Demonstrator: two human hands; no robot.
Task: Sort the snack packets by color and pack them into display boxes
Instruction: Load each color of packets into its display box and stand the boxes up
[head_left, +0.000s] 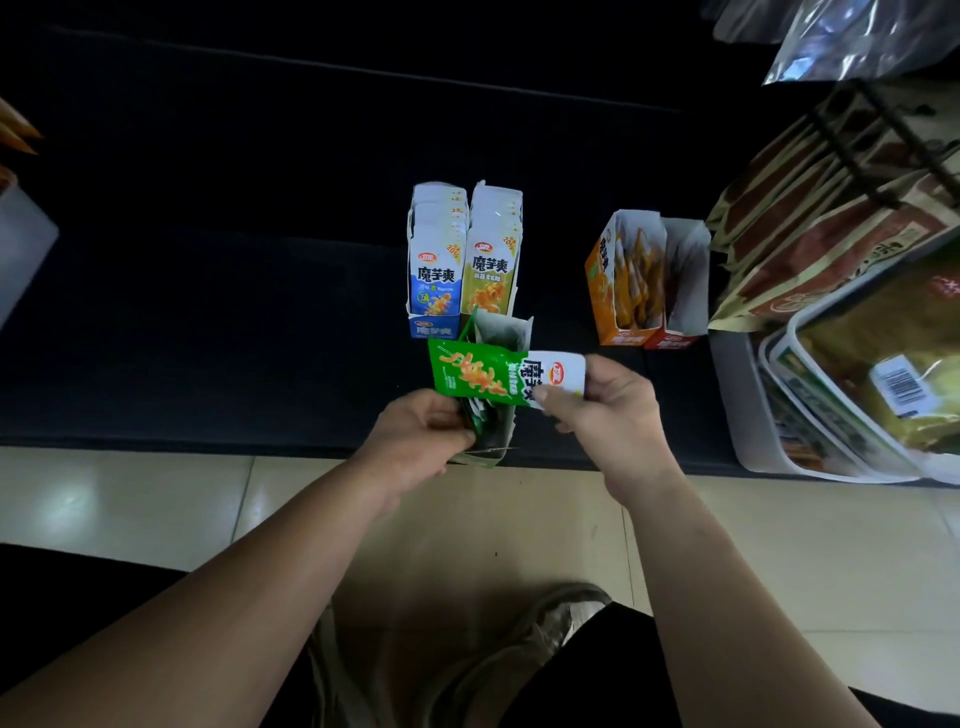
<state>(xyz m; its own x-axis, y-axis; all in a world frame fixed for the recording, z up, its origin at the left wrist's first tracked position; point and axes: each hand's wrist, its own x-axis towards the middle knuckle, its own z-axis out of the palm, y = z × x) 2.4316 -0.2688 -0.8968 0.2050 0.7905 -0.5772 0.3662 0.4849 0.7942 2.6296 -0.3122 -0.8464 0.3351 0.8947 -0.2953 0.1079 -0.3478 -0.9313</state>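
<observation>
Holding the green display box (506, 335) steady is, we judge, what this step needs most. Our left hand (415, 431) is curled round its near end at the table's 6 o'clock edge. Our right hand (608, 410) pinches the white end of a green packet (478, 376) between thumb and fingers.

The packet hovers crosswise just over the box's mouth, printed face up. Its long axis runs 9 to 3 o'clock, the white header toward 3 and the green end toward 9. The box runs 6 to 12.

So we should turn the packet a quarter, line it up with the green packets already inside, and slide it down without buckling the thin cardboard walls.

Just beyond, at 12 o'clock, the blue box (436, 270) and yellow box (491, 270) stand side by side, both packed. Farther off at 2 o'clock, an orange box (605, 291) holds its own packets, well apart from ours.
</observation>
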